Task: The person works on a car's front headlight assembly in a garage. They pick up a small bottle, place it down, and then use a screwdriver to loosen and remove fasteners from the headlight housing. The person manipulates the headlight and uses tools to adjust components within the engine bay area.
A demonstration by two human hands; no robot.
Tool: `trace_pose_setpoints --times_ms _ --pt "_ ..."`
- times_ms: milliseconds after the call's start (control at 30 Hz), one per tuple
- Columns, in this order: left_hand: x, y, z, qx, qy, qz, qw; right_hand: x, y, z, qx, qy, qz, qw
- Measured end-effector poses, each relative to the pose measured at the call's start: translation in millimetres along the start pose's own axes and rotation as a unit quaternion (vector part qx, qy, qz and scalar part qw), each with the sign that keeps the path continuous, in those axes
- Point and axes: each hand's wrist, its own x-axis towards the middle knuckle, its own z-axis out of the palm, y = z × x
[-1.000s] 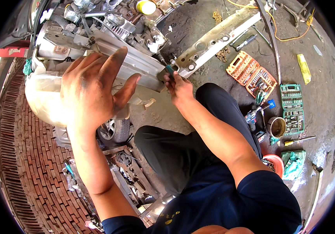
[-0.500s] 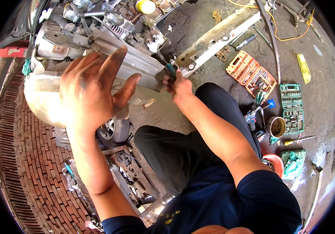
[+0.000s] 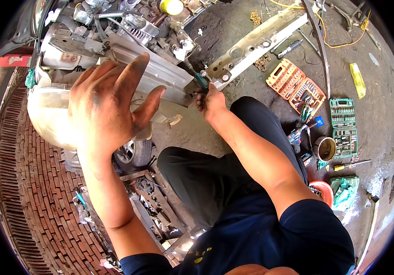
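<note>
My left hand (image 3: 107, 101) is spread palm down over the car's front corner, thumb apart from the fingers. Beneath and beside it are a clear headlamp (image 3: 45, 112) and a long silver metal panel (image 3: 160, 75); whether the hand rests on anything cannot be seen. Farther right, the fingers of my right hand (image 3: 213, 101) wrap round the lower end of a teal-handled tool (image 3: 200, 80). Its metal shaft points up and left toward the engine parts (image 3: 178, 46). The tool's tip is lost among those parts, so its exact kind is unclear. A pale metal beam (image 3: 247, 52) starts just right of the handle.
On the floor at right lie an orange socket case (image 3: 286, 75), a green socket case (image 3: 344, 130), a round tin (image 3: 325, 149) and a yellow packet (image 3: 357, 80). A wheel (image 3: 133, 153) and a box of scrap parts (image 3: 155, 201) sit by my knees. Brick paving (image 3: 45, 183) runs along the left.
My right hand and the teal-handled tool have shifted very slightly, its fingers curled in closer. The left hand has stayed almost in place.
</note>
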Motion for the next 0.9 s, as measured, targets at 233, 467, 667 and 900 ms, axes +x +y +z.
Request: trace_pose_setpoints --times_ms 233,467,667,900 --pt "-1.9 -0.3 0.7 0.006 -0.008 -0.007 1.0 -14.4 -1.6 12.0 -0.079 0.038 -0.051 0.995" --pt "-2.2 -0.6 -0.4 0.007 -0.012 -0.007 1.0 -10.1 -1.8 4.8 -0.049 -0.001 0.005 0.999" --pt "-0.1 0.6 -1.1 0.007 -0.014 -0.005 1.0 -2.6 -1.4 6.1 -0.045 0.016 -0.034 0.998" --pt "-1.0 1.1 -1.7 0.008 -0.011 -0.005 1.0 -8.0 -4.4 10.5 -0.07 0.037 -0.018 0.997"
